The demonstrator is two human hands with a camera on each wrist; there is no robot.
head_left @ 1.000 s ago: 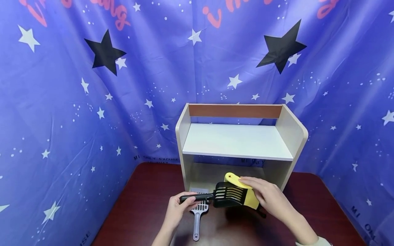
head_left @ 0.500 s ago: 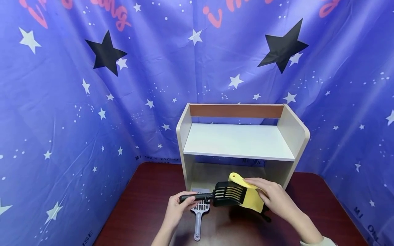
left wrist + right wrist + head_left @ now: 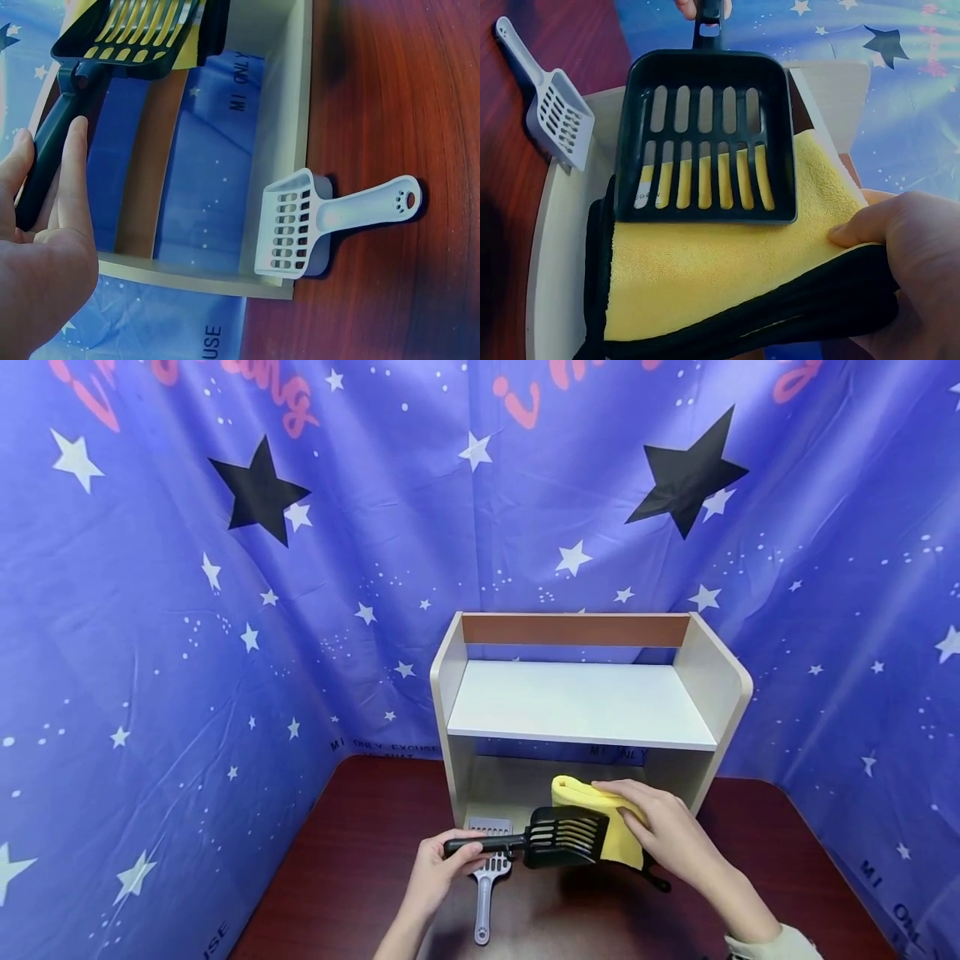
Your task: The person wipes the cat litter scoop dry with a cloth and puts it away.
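In left hand (image 3: 442,864), gripping black scoop (image 3: 706,136) by handle, apparently to keep slots exposed between hands, with yellow cloth (image 3: 697,255) pinched behind them in right hand (image 3: 663,827) and grey scoop (image 3: 324,219) below left hand.

Black scoop (image 3: 566,837) and left hand (image 3: 442,867) sit slightly further right, lower centre of frame; more yellow cloth (image 3: 621,842) shows beside scoop.

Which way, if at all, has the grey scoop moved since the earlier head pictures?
No: against the shelf unit in the head view, the grey scoop shows no clear shift either way; both share the picture's slight drift.
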